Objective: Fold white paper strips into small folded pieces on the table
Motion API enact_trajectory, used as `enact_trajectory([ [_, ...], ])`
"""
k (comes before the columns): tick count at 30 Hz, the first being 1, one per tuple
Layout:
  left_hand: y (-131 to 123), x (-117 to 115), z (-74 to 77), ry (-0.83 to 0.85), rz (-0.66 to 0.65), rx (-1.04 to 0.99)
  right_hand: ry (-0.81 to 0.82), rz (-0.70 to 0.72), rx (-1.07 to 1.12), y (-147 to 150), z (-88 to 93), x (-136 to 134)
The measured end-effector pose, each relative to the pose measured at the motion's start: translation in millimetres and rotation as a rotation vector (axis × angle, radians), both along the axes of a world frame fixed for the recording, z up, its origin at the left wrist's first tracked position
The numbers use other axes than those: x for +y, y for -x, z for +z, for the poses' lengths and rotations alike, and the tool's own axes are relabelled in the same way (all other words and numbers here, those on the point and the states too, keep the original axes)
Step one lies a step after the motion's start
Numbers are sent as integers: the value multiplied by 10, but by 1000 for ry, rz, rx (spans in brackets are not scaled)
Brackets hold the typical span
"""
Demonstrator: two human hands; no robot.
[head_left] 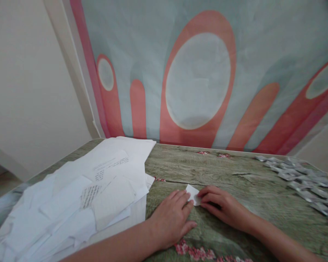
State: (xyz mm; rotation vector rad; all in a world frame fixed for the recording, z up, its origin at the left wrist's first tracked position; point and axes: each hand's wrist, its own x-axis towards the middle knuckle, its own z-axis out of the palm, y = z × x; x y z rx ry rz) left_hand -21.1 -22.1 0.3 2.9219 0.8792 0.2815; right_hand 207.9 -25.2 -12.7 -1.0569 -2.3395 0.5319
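Note:
A small white paper piece [193, 194] lies on the wood-patterned table [177, 163] in front of me. My left hand [172, 217] rests flat beside it, fingers spread, with its fingertips on the paper's left edge. At the paper's right side, my right hand [224, 204] has its fingers bent and drawn together, with the tips at the edge of the paper. The thumb of the right hand is largely out of sight beneath the fingers.
A large heap of loose white sheets [68, 200], some printed, covers the table's left side. Several folded silvery-grey pieces [303, 182] lie in rows at the right. A blue-grey and red patterned backdrop [198, 80] stands behind the table.

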Motion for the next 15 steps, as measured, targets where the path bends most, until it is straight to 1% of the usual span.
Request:
enact_trajectory([
  [7, -26, 4, 32, 2, -18, 13, 164, -101, 147, 18, -34, 64],
  [11, -34, -1, 24, -21, -22, 23, 180, -152, 164, 47, -53, 97],
  [15, -41, -17, 15, -32, -12, 24, 173, -171, 149, 60, -74, 120],
])
